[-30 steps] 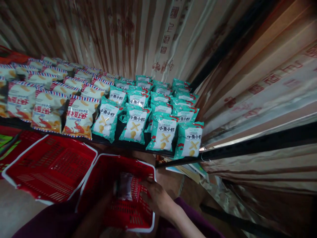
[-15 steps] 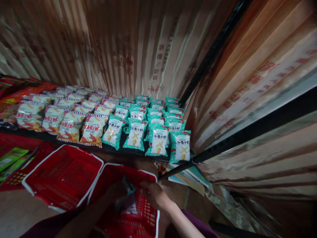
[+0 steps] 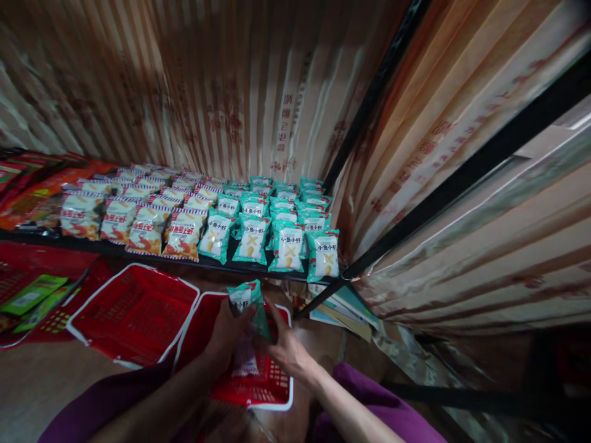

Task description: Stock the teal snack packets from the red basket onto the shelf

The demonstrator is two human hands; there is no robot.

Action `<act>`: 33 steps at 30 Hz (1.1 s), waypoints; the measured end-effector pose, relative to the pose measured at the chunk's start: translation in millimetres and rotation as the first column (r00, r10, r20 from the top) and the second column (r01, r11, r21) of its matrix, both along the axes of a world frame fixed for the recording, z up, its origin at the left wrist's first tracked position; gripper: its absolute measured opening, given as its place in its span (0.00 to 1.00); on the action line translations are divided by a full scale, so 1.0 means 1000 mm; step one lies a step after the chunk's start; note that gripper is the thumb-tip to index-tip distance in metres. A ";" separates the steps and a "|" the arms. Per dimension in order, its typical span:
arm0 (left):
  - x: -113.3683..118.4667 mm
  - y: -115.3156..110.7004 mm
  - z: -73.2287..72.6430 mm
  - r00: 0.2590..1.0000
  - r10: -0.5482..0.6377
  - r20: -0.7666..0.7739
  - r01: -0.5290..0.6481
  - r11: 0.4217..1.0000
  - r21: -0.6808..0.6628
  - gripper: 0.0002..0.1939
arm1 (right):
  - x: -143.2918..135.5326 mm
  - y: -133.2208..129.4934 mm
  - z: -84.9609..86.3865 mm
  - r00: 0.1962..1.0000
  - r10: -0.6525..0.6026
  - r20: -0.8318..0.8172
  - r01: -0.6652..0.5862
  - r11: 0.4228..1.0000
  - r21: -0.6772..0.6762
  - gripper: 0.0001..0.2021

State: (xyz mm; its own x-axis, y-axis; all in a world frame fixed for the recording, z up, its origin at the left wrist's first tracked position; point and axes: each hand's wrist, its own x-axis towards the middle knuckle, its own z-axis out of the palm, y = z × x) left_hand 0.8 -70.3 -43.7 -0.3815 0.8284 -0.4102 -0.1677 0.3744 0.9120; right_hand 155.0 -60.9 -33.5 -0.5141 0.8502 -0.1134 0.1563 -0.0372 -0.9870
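Note:
Above the right-hand red basket [image 3: 285,394], a teal-and-white snack bag [image 3: 258,311] is held upright between both hands. My left hand [image 3: 227,335] grips its left side, thumb across the front. My right hand [image 3: 289,347] has its fingers curled against the right edge. Beneath them, a pale, whitish packet [image 3: 245,362] shows in the basket, partly covered by the hands. Matching teal snack bags [image 3: 287,246] stand in rows on the black shelf [image 3: 231,266] just beyond.
White-and-orange snack bags [image 3: 143,231] and orange packets [image 3: 50,200] fill the shelf leftward. A second red basket [image 3: 133,314] adjoins mine; another at far left holds green packets [image 3: 34,295]. A black metal post [image 3: 415,227] slants at right, before a pleated curtain [image 3: 258,92].
Both hands have come up out of the basket, lifting the teal snack bag to rim height. The camera view has shifted slightly.

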 end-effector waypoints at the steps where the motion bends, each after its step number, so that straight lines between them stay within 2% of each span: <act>1: 0.008 0.000 0.009 1.000 -0.009 0.002 0.009 1.000 0.021 0.28 | 0.002 0.001 0.004 1.000 -0.025 -0.006 0.025 0.999 0.028 0.37; 5: 0.028 0.003 0.049 0.992 -0.071 0.104 0.045 0.971 0.235 0.25 | 0.013 0.011 0.012 0.992 -0.122 -0.041 0.125 0.989 0.078 0.29; 8: 0.028 0.009 0.065 0.993 -0.083 0.089 0.050 0.946 0.319 0.22 | 0.020 0.017 0.016 0.982 -0.163 -0.094 0.171 0.982 0.081 0.28; 12: 0.017 0.019 0.063 1.000 -0.023 0.016 0.016 0.934 0.358 0.24 | 0.022 0.017 0.020 0.987 -0.097 -0.129 0.105 0.993 0.055 0.28; 16: 0.005 0.024 0.058 0.999 -0.043 -0.002 0.042 0.955 0.292 0.21 | 0.021 0.019 0.015 0.986 -0.033 -0.162 0.034 0.999 0.004 0.28; 24: -0.004 0.030 0.058 1.000 0.004 -0.015 0.002 0.942 0.335 0.17 | 0.015 0.022 0.011 0.984 -0.041 -0.175 0.027 0.996 -0.079 0.26; 29: -0.009 0.031 0.058 0.997 0.027 0.071 -0.050 0.940 0.337 0.18 | 0.010 0.019 0.012 0.981 -0.082 -0.176 0.052 0.984 -0.169 0.27; 33: -0.014 0.023 0.064 0.991 0.121 0.060 -0.134 0.946 0.295 0.16 | 0.000 0.003 0.012 0.969 -0.129 -0.210 0.078 0.969 -0.236 0.25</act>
State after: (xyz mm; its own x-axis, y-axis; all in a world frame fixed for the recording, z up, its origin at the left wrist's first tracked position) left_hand -13.5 -47.4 20.3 -0.4800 0.8608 -0.1692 -0.2352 0.0596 0.9701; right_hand 154.7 -57.6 -21.5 -0.4588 0.8658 -0.1998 -0.0826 -0.2655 -0.9606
